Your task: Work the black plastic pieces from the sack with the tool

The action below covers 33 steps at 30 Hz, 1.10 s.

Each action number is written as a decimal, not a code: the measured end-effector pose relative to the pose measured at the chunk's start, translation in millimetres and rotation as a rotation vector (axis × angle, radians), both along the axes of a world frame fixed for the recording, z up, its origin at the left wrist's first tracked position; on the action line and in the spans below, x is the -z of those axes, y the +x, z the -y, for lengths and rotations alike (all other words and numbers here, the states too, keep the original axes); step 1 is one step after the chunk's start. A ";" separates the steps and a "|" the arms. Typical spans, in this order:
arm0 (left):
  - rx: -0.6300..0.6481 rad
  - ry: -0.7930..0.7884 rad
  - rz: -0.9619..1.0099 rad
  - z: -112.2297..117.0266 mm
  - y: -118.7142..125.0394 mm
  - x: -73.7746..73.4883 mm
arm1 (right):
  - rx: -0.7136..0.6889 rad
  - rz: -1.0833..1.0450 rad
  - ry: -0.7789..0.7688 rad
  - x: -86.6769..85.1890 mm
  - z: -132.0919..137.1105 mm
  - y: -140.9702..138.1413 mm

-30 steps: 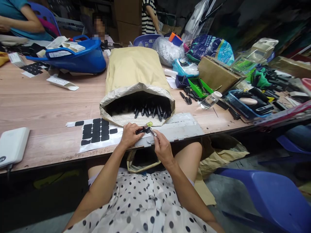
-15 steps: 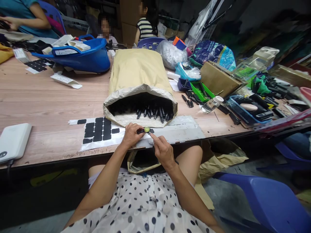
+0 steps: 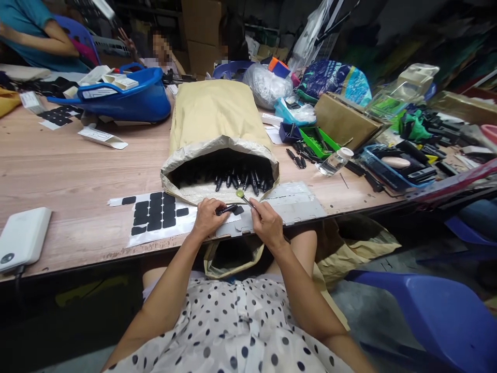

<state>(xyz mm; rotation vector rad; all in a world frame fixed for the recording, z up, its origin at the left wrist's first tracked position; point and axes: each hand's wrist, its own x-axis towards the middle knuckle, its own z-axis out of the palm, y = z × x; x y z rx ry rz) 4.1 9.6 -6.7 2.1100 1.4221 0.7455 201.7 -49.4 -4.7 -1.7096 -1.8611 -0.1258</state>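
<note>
Left hand [image 3: 207, 216] pinches a small black clip part [image 3: 228, 209] at bench [image 3: 77, 176] edge, before the paper sack [image 3: 217, 134]. My right hand [image 3: 267, 225] grips a thin tool [image 3: 244, 198], yellow-green tip now lifted off the part it touched a moment ago. Black pad sheet [image 3: 155, 216] lies left.

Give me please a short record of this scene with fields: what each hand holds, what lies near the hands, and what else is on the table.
left hand: pinches a small black part at the table's near edge
right hand: holds a thin tool with a yellow-green tip, tip just above the part
under hands: grey flat sheet
left of hands: white sheet with black pads
behind hands: open paper sack lying on its side, black parts inside
far left: white device
far side: blue basin
surface: wooden table
</note>
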 end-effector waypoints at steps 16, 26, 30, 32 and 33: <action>0.030 -0.016 -0.008 3.4 -7.0 -3.4 | -0.004 0.181 -0.045 20.0 -33.3 17.8; 0.446 -0.475 0.063 93.3 7.3 -1.5 | 0.013 0.175 -0.041 22.2 -32.8 17.2; 0.159 -0.561 -0.121 103.9 16.2 42.1 | 0.010 0.173 -0.035 22.7 -33.0 17.4; 0.110 -0.572 -0.156 102.8 16.7 56.2 | 0.009 0.174 -0.030 22.5 -33.2 17.4; 0.114 -0.571 -0.159 102.1 16.6 59.1 | 0.010 0.175 -0.028 22.4 -33.2 17.3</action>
